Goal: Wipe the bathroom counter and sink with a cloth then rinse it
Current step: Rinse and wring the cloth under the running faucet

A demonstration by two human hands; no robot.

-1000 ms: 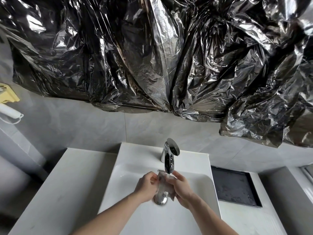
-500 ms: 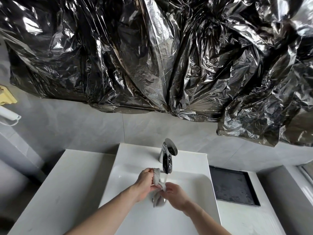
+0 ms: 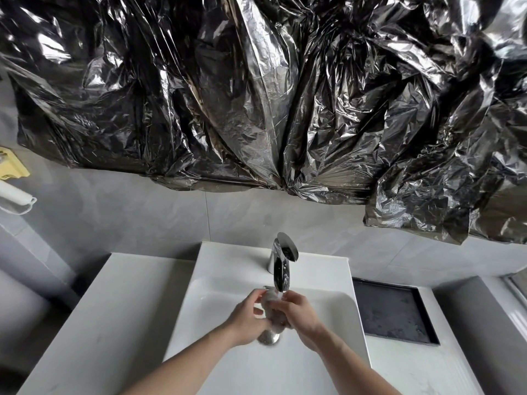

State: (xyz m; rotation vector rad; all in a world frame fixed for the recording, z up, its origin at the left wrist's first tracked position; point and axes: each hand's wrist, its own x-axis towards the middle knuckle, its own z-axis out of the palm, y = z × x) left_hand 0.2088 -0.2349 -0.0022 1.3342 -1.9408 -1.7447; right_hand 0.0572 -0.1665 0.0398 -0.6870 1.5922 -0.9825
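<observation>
The upper half of the frame is filled by crumpled black plastic sheeting hung on the grey wall. Below it, the white counter runs across the lower part of the frame, with the white sink set in the lower middle and a dark tray recessed at the lower right. The chrome tap stands at the back of the sink, its spout pointing down over the basin; the drain is partly seen beneath the hands.

The cloth, small and grey, is held bunched under the spout, just below centre of the frame. It is gripped from the left by the left hand, fingers curled round it, and from the right by the right hand, likewise closed on it. A thin stream appears to fall onto the cloth.

The step in hand is judged to be the rinse, late in the task. It would be done well if the cloth were kept directly under the stream, opened and squeezed in turn so that every fold is flushed, and held low over the basin so that splashes are not thrown onto the wiped counter. Wringing should be done over the drain.
</observation>
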